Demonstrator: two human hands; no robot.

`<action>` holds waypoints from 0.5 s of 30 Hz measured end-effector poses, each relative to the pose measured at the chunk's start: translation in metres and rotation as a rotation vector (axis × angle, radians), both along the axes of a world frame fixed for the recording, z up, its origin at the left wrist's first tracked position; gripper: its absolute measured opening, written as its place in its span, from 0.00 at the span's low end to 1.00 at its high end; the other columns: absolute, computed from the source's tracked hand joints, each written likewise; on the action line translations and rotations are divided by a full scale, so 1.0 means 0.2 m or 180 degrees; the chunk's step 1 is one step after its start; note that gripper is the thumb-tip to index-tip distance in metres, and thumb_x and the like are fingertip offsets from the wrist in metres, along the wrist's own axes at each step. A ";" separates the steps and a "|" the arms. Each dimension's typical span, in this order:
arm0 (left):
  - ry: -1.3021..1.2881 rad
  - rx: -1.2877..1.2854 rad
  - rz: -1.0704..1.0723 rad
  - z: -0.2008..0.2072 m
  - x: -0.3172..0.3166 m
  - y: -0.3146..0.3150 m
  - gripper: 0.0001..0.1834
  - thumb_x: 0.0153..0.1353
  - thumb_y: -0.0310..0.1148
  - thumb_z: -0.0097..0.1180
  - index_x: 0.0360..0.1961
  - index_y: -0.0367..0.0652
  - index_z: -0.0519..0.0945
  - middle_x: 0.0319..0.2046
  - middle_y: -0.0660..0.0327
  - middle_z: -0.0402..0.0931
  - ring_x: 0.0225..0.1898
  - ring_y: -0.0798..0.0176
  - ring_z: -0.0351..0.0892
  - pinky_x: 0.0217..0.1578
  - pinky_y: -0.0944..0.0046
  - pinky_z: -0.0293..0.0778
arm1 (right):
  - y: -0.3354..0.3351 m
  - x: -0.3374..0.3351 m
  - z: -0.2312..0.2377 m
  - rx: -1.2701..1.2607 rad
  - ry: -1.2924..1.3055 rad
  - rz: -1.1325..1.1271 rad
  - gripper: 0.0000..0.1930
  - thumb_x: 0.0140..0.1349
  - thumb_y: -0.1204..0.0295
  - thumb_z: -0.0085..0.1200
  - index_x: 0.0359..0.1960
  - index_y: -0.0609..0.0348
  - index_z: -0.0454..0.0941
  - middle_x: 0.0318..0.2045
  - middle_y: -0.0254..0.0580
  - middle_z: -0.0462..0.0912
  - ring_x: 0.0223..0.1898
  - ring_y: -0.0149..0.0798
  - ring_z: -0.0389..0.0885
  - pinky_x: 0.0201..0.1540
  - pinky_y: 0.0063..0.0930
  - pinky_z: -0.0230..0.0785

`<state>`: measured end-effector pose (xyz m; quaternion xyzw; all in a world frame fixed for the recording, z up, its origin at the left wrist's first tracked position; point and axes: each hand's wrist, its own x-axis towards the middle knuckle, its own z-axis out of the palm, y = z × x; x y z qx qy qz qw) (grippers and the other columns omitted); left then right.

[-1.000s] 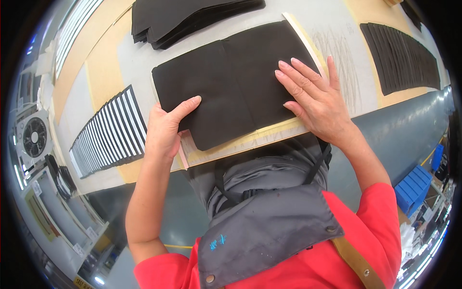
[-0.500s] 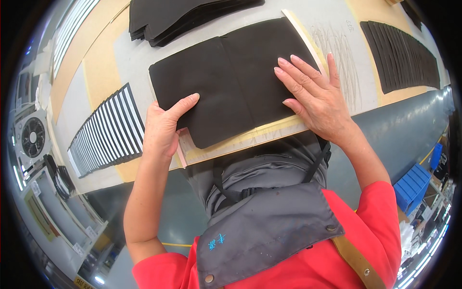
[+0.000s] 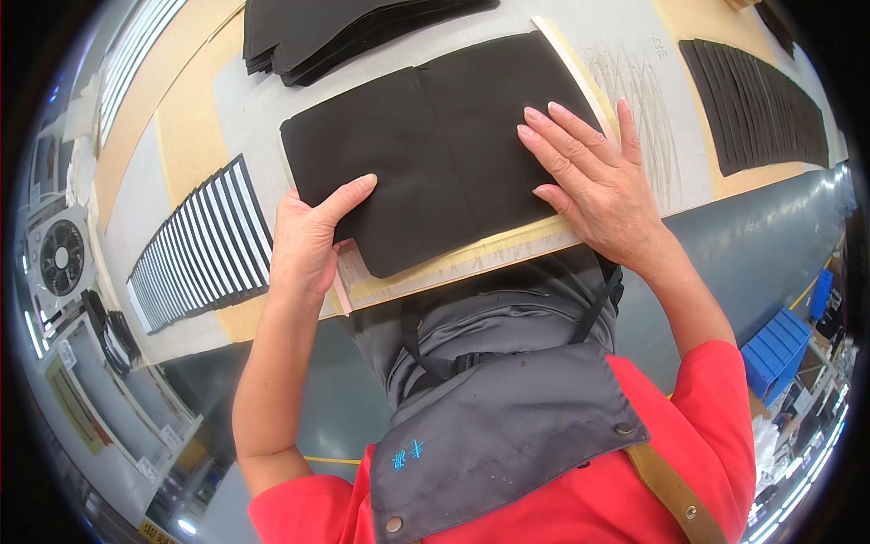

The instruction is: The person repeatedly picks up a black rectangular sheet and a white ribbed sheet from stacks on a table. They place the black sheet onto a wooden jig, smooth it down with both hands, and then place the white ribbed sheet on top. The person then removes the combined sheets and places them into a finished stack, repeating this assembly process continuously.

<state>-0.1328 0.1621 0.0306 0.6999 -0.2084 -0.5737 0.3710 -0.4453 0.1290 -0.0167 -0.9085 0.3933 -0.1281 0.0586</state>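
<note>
A black fabric-like panel (image 3: 390,154) lies flat on the worktable in front of me, with a seam or fold line down its middle and a notch at its lower left. My left hand (image 3: 308,236) is at the panel's left edge, thumb pressed on top; its other fingers are mostly hidden at the edge, so it seems to pinch the panel. Flat on the right half rests my right hand (image 3: 594,172), fingers stretched out and the little finger spread over the pale strip (image 3: 575,72) along the panel's right edge.
Beyond the panel is a stack of black pieces (image 3: 362,32). Overlapping black-and-white strips (image 3: 204,254) lie at left, a fanned row of black pieces (image 3: 752,109) at right. The table's near edge (image 3: 471,268) runs before my body. A fan (image 3: 63,258) and blue crate (image 3: 778,354) stand off the table.
</note>
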 end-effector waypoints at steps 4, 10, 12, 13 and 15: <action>0.0007 0.0034 -0.0017 0.00 0.00 0.00 0.19 0.59 0.29 0.74 0.49 0.34 0.83 0.42 0.54 0.87 0.40 0.61 0.89 0.39 0.59 0.87 | 0.00 0.00 0.01 0.0028 -0.0013 0.0006 0.32 0.65 0.60 0.66 0.71 0.46 0.74 0.72 0.27 0.73 0.75 0.34 0.67 0.81 0.65 0.30; 0.0040 0.0052 -0.0062 -0.01 0.01 0.00 0.20 0.59 0.29 0.74 0.50 0.33 0.83 0.42 0.54 0.87 0.41 0.61 0.89 0.42 0.58 0.87 | 0.00 0.00 0.03 0.0026 0.0063 0.0027 0.32 0.65 0.62 0.65 0.72 0.47 0.73 0.72 0.27 0.73 0.75 0.34 0.67 0.81 0.65 0.29; 0.0094 0.0021 -0.0076 -0.01 0.01 0.00 0.20 0.59 0.29 0.74 0.50 0.33 0.83 0.42 0.54 0.87 0.41 0.61 0.89 0.42 0.58 0.87 | 0.00 0.00 0.04 0.0054 0.0194 0.0042 0.31 0.68 0.63 0.61 0.73 0.47 0.71 0.73 0.30 0.71 0.76 0.37 0.65 0.81 0.64 0.27; 0.0098 0.0022 -0.0067 -0.01 0.02 0.00 0.20 0.59 0.29 0.74 0.50 0.33 0.83 0.42 0.54 0.87 0.41 0.61 0.89 0.42 0.58 0.87 | 0.01 0.01 0.05 0.0068 0.0261 0.0050 0.31 0.70 0.63 0.58 0.74 0.48 0.70 0.74 0.31 0.71 0.77 0.38 0.64 0.81 0.63 0.26; 0.0100 0.0025 -0.0039 -0.01 0.01 0.00 0.20 0.58 0.29 0.74 0.50 0.33 0.83 0.42 0.54 0.87 0.41 0.60 0.89 0.42 0.58 0.87 | 0.01 0.02 0.07 0.0036 0.0399 0.0003 0.31 0.71 0.60 0.56 0.75 0.48 0.69 0.75 0.32 0.69 0.78 0.39 0.62 0.81 0.64 0.25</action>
